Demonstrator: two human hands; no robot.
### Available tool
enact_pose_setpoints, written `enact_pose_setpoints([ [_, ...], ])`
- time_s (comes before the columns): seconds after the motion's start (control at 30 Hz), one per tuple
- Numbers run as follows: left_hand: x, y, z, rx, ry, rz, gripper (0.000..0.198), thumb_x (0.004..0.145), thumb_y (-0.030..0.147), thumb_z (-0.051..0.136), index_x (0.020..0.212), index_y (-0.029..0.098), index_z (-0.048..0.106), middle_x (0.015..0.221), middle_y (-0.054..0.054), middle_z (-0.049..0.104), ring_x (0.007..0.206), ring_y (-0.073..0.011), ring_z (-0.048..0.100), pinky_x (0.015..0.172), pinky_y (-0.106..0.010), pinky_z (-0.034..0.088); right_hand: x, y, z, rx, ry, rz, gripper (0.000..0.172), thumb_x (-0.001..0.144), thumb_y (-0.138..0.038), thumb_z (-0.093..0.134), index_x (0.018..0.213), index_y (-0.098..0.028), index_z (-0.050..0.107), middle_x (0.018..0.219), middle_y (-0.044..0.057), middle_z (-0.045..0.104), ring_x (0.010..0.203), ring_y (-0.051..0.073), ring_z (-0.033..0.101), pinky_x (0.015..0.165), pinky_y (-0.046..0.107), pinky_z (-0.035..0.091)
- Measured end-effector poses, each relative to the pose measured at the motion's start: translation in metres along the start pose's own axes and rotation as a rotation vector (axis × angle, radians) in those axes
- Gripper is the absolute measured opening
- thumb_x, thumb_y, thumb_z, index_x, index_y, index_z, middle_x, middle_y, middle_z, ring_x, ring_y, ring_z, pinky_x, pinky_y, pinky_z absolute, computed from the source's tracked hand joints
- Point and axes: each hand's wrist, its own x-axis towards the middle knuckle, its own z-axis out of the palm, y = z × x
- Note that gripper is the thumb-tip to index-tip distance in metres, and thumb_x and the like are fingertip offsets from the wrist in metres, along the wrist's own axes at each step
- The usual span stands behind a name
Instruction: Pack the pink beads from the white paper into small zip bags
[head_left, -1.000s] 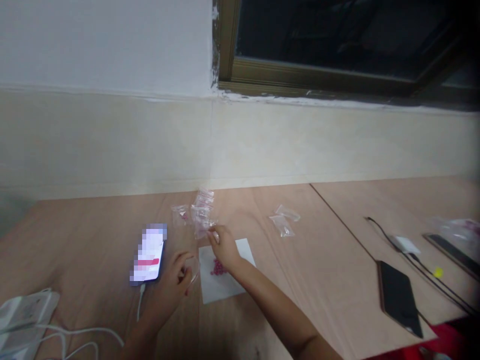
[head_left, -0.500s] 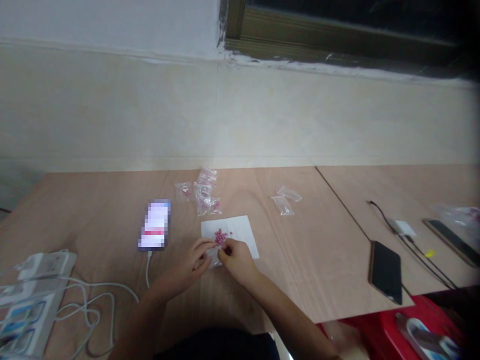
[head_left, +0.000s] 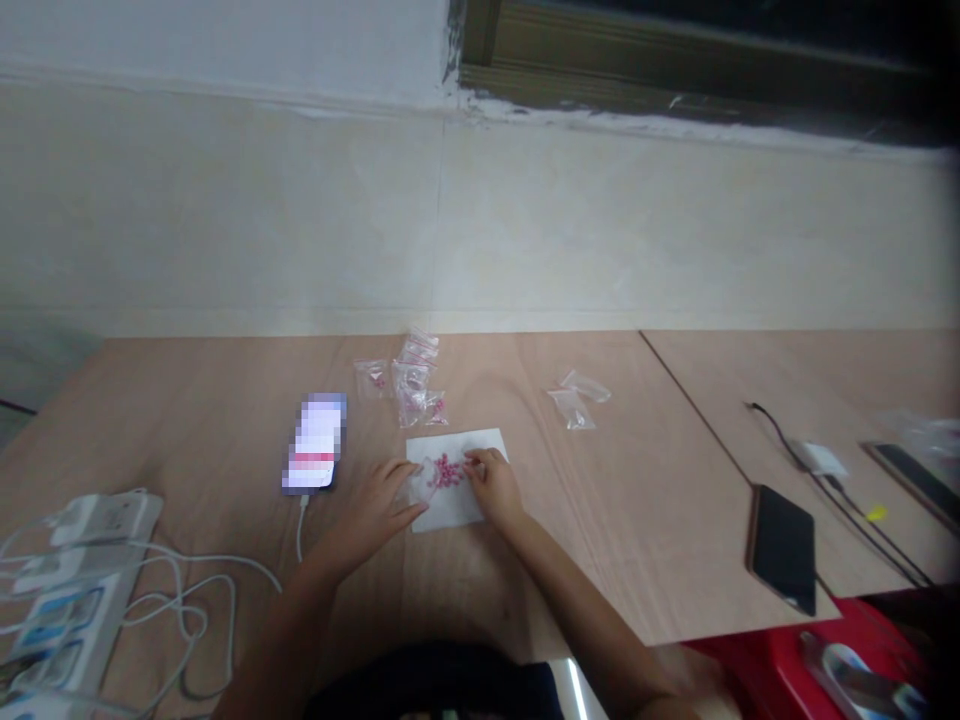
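Observation:
A small pile of pink beads (head_left: 448,470) lies on a white sheet of paper (head_left: 457,515). My left hand (head_left: 381,497) is at the paper's left edge, thumb and fingers around a small clear plastic bag (head_left: 423,480) whose end lies beside the beads. At the right side of the pile, my right hand (head_left: 495,485) has its thumb and fingertips pinched together. Whatever may be between those fingertips is too small to make out.
Behind the paper lie several clear bags (head_left: 411,385), some with pink beads inside. Two more bags (head_left: 574,408) are farther right. A lit phone (head_left: 315,443) on a cable, a power strip (head_left: 82,590) and a dark phone (head_left: 782,548) also lie on the table.
My hands have moved apart. The right hand has shifted right, away from the bag, to the beads' right side. The left hand now has the bag beside the pile, fingers wider apart.

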Motion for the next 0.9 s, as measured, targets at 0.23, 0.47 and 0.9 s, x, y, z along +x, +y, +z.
enact_pose_setpoints([
  [0.23, 0.003, -0.001, 0.005, 0.08, -0.001, -0.007, 0.038, 0.075, 0.031, 0.062, 0.111, 0.021, 0.055, 0.113, -0.007, 0.056, 0.108, -0.024, 0.049, 0.095, -0.04, 0.038, 0.004, 0.005, 0.002, -0.001, 0.006, 0.03, 0.014, 0.076, -0.014, 0.049, 0.075, -0.016, 0.062, 0.08, 0.007, 0.062, 0.073, 0.018, 0.054, 0.07, 0.03, 0.044],
  [0.47, 0.001, 0.004, 0.017, 0.105, 0.031, -0.019, 0.031, 0.075, 0.029, 0.063, 0.104, 0.02, 0.056, 0.106, -0.007, 0.057, 0.102, -0.0243, 0.049, 0.088, -0.038, 0.04, -0.029, -0.042, -0.004, 0.198, -0.064, -0.131, 0.013, 0.08, -0.029, 0.056, 0.077, -0.019, 0.065, 0.079, 0.005, 0.06, 0.074, 0.016, 0.054, 0.064, 0.026, 0.042],
  [0.9, -0.003, -0.003, 0.009, 0.135, 0.034, -0.03, 0.034, 0.076, 0.031, 0.061, 0.107, 0.018, 0.055, 0.108, -0.008, 0.057, 0.102, -0.0248, 0.05, 0.09, -0.038, 0.04, 0.022, -0.012, 0.025, -0.129, -0.062, -0.066, 0.017, 0.076, -0.013, 0.052, 0.079, -0.014, 0.069, 0.087, 0.01, 0.066, 0.086, 0.019, 0.057, 0.078, 0.028, 0.042],
])
